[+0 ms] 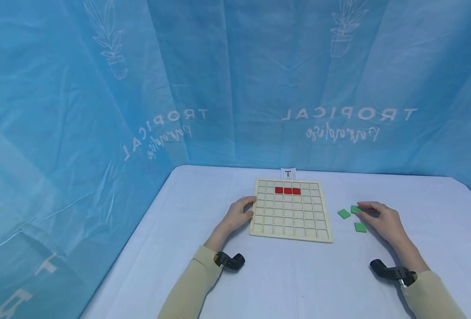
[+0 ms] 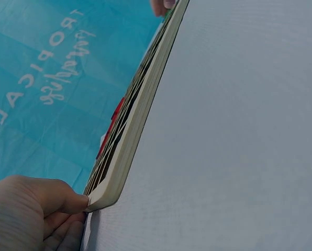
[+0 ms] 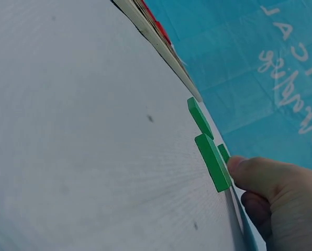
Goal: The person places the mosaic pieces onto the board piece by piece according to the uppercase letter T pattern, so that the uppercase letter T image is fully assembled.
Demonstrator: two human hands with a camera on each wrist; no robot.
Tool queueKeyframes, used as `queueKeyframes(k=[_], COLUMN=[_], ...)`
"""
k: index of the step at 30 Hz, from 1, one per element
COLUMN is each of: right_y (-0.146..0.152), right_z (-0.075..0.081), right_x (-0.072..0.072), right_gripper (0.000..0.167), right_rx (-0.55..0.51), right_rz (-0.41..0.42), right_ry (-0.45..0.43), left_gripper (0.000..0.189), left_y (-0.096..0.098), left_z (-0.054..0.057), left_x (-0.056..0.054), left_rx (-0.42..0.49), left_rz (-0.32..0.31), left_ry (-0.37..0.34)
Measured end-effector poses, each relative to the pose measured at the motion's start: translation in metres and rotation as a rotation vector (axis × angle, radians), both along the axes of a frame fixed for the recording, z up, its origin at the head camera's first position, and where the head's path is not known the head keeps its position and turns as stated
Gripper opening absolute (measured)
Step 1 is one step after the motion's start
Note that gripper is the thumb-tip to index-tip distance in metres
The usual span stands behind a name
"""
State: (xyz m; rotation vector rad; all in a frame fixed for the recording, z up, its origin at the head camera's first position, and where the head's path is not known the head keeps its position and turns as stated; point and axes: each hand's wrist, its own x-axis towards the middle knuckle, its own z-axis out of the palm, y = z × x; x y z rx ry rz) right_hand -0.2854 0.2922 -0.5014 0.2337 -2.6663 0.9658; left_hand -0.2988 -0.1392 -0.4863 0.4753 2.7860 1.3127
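— While your left hand [image 1: 239, 215] sits at the left side of the board [image 1: 291, 238], what are its fingers doing?

— They're curled onto the board's left edge, with the thumb against the near corner; that's a grip, not a loose rest; the board lies flat on the table [image 1: 299, 279], and I'd judge a light downward press is enough to stop it sliding.

— And on the board itself?

— Three red tiles [image 1: 287, 191] sit side by side in the second row from the far edge; the other squares look bare; a small card [image 1: 288, 173] stands just behind the far edge.

— Then to the right?

— Three green tiles lie on the table, near the board but apart from it; the left green tile [image 1: 344, 214] and the near green tile [image 1: 360, 227] lie loose; your right hand [image 1: 383, 219] has its fingertips bent round the far green tile [image 1: 355, 209], finger above and thumb below, so it looks like a pinch.

— How do I do that well?

— Take it by two opposite edges, not the flat face; lift it level; mind the near tile just beside your palm, since a careless wrist could knock it.
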Motion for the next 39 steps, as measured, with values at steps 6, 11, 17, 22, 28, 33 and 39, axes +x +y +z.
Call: queueKeyframes(k=[6, 11, 17, 22, 28, 33, 39], right_y=[-0.002, -0.003, -0.008, -0.010, -0.040, -0.098, -0.145], right_z=[0.017, 0.036, 0.037, 0.013, -0.011, 0.035, 0.070], right_x=[0.001, 0.000, -0.021, -0.068, -0.117, -0.086, -0.054], right_gripper=[0.043, 0.049, 0.048, 0.045, 0.041, 0.039, 0.041], right_rx=[-0.094, -0.158, -0.200, -0.235, -0.303, -0.424, -0.378], right_rz=[-0.038, -0.069, -0.064, -0.043, 0.018, 0.191, 0.238], right_ry=[0.012, 0.012, 0.071, 0.099, 0.160, 0.098, 0.062], left_gripper=[0.049, 0.049, 0.049, 0.049, 0.049, 0.049, 0.049], left_y=[-0.001, -0.001, -0.001, -0.001, -0.001, -0.001, -0.001], left_z=[-0.001, -0.002, -0.002, -0.002, -0.003, -0.003, -0.002], left_x=[0.000, -0.001, 0.000, -0.002, -0.002, -0.003, -0.002], left_rx=[-0.009, 0.000, -0.003, -0.003, -0.007, -0.011, -0.006], left_rz=[0.000, -0.013, -0.005, -0.001, -0.002, -0.005, -0.006], left_ry=[-0.003, 0.000, 0.000, 0.010, 0.005, 0.018, 0.014])
